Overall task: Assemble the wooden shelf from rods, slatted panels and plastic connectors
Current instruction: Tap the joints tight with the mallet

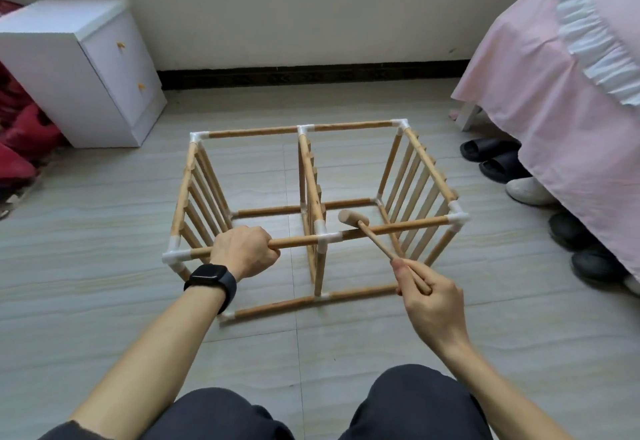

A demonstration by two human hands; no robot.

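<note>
The wooden shelf frame [349, 125] stands on the floor on its side, with three slatted panels upright and white plastic connectors at the joints. My left hand [244, 249] grips the near top rod [298, 241], left of the middle connector [327, 237]. My right hand [427, 289] holds the handle of a small wooden mallet [353, 219]. The mallet head sits just above the near top rod, right of the middle connector.
A white bedside cabinet [104, 69] stands at the back left beside red cloth [20, 141]. A bed with a pink skirt [554, 93] fills the right side, with several slippers and shoes [498, 159] under its edge. My knees are at the bottom.
</note>
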